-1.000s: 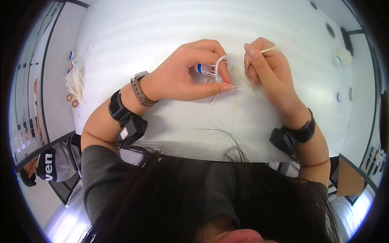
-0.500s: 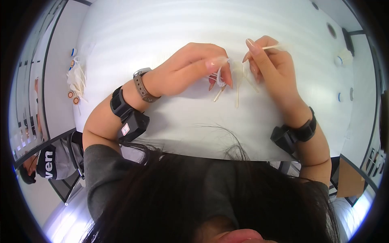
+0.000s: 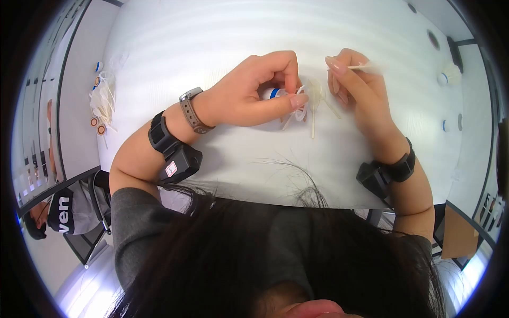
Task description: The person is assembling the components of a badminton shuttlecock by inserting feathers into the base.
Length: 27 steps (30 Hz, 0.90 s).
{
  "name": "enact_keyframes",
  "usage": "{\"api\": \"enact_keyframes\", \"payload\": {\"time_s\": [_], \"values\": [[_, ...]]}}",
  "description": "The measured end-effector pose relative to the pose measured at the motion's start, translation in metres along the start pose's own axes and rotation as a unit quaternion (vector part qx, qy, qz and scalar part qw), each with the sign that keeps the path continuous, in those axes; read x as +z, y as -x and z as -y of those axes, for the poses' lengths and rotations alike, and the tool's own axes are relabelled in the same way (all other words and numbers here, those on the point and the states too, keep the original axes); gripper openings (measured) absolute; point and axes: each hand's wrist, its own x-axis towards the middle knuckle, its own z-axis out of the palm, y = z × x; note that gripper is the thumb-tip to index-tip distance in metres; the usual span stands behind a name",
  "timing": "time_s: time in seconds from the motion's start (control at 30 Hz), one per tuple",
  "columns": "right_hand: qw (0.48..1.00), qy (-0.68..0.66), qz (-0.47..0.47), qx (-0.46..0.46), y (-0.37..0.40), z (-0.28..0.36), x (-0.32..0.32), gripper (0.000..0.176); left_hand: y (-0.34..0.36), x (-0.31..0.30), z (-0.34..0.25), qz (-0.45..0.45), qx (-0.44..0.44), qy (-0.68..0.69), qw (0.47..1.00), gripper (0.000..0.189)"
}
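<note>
My left hand (image 3: pixel 257 87) is closed around a partly stripped shuttlecock (image 3: pixel 274 93). Its white base with a blue band shows between thumb and fingers, and white strands or loops stick out by the fingertips. My right hand (image 3: pixel 360 87) pinches a pale feather (image 3: pixel 359 67) by its shaft, with the vane blurred toward the right. On the white table between the hands lie a few loose feathers (image 3: pixel 313 114), their thin shafts pointing toward me. Part of the shuttlecock is hidden by my left fingers.
At the table's left edge is a heap of feathers (image 3: pixel 105 100) with several round bases (image 3: pixel 101 130) around it. A shuttlecock (image 3: pixel 450 75) and another blue-banded white piece (image 3: pixel 445 125) lie at the right. A person (image 3: pixel 69 209) sits at far left.
My left hand has turned, bringing the shuttlecock's blue-banded base into view, and its thumb has moved lower and right. My right hand still pinches the feather and has shifted slightly right.
</note>
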Motion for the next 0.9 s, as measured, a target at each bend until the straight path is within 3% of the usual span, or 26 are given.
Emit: {"api": "enact_keyframes", "payload": {"time_s": [0.23, 0.37, 0.67, 0.77, 0.9], "values": [[1.0, 0.003, -0.01, 0.024, 0.004, 0.011, 0.006, 0.018, -0.003, 0.003, 0.001, -0.044, 0.048, -0.01, 0.998, 0.039], [0.999, -0.001, 0.03, 0.024, 0.005, 0.008, -0.005, 0.019, -0.004, 0.002, -0.001, -0.061, 0.042, -0.101, 0.992, 0.055], [0.997, -0.044, 0.063, 0.013, 0.001, 0.003, -0.007, 0.032, -0.005, 0.004, 0.0, -0.085, 0.05, -0.102, 0.99, 0.061], [0.998, -0.025, 0.047, 0.018, 0.002, 0.003, -0.006, 0.033, -0.006, 0.004, -0.001, -0.057, 0.057, -0.107, 0.991, 0.064], [1.0, -0.003, 0.02, 0.013, 0.003, 0.006, 0.002, 0.034, -0.005, 0.01, 0.0, -0.086, 0.033, -0.043, 0.995, 0.062]]}}
